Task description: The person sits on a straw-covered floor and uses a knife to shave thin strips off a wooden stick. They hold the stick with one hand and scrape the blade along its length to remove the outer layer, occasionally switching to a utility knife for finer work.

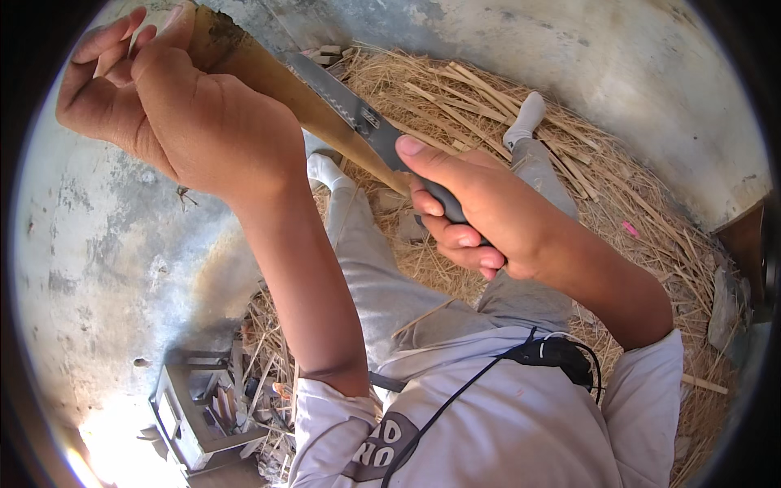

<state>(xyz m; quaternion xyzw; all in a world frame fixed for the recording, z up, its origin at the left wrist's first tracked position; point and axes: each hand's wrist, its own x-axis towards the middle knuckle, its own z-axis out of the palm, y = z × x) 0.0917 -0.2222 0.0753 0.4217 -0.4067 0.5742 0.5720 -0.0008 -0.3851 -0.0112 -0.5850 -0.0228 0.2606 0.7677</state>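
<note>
My right hand (496,211) grips the dark handle (446,202) of a large knife. Its wide grey blade (350,106) points up and to the left, lying along a yellowish-brown piece of split bamboo (281,89). The bamboo slants from the top left down toward my right fingers and narrows there. Raised at the upper left, my left hand (175,106) has one digit against the bamboo's upper end. Its other visible fingers are loosely curled, apart from the bamboo. Part of the grip is hidden by the hand itself.
Straw-like shavings and long split strips (488,106) cover the floor around my outstretched legs (366,244). Worn plaster walls (106,236) rise on the left and behind. An open box-like frame (187,431) with scraps stands lower left. A stone (726,309) lies at the right.
</note>
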